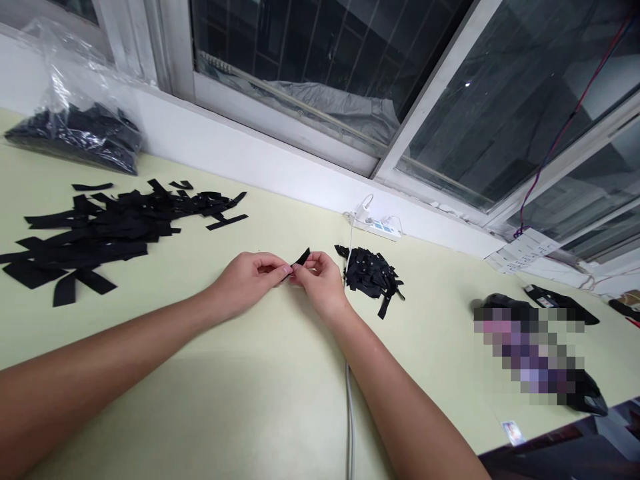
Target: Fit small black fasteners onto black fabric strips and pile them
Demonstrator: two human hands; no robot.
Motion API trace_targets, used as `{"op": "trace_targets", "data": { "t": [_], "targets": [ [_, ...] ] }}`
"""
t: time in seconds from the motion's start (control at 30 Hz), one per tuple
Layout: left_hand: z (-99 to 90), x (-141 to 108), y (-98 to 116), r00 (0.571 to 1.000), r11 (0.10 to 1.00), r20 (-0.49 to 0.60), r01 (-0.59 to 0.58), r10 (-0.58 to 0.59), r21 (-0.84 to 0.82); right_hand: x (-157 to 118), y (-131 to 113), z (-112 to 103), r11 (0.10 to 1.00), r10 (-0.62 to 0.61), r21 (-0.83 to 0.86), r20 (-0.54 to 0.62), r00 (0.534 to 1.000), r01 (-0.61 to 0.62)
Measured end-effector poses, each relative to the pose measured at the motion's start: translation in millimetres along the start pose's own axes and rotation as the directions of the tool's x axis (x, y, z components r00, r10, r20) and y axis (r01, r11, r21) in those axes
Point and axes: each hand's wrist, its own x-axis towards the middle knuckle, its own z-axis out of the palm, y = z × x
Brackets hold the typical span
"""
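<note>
My left hand (253,280) and my right hand (323,280) meet above the middle of the table, thumbs and fingers pinched together on one black fabric strip (303,257). Its upper end sticks up between the hands; the fingers cover most of the rest. Left of my hands spreads a loose heap of flat black strips (115,227). Close by my right hand lies a smaller, denser pile of black strips (373,272) with small shiny spots on it.
A clear plastic bag (75,127) of black pieces stands at the back left. A white power strip (377,227) lies by the wall, and a grey cable (350,413) runs down the pale green table (225,407). Dark objects, one blurred out (530,353), lie at right.
</note>
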Motion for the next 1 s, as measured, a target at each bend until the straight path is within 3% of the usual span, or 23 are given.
{"op": "trace_targets", "data": {
  "t": [0.47, 0.77, 1.0],
  "targets": [
    [0.9, 0.3, -1.9, 0.998, 0.998, -0.013, 0.053, -0.053, -0.036, 0.5, -2.6, -0.4, 0.992, 0.055, 0.114, 0.024, 0.998, -0.058],
    [-2.6, 3.8, -11.6, 0.996, 0.995, -0.024, 0.090, -0.091, -0.033, 2.7, -3.4, -4.5, 0.994, 0.041, 0.095, 0.031, 0.999, -0.044],
    [-2.6, 2.8, -10.3, 0.998, 0.999, -0.025, 0.053, -0.053, 0.002, 2.2, -6.6, -5.2, 0.991, 0.077, 0.107, 0.027, 0.997, -0.080]
  ]
}}
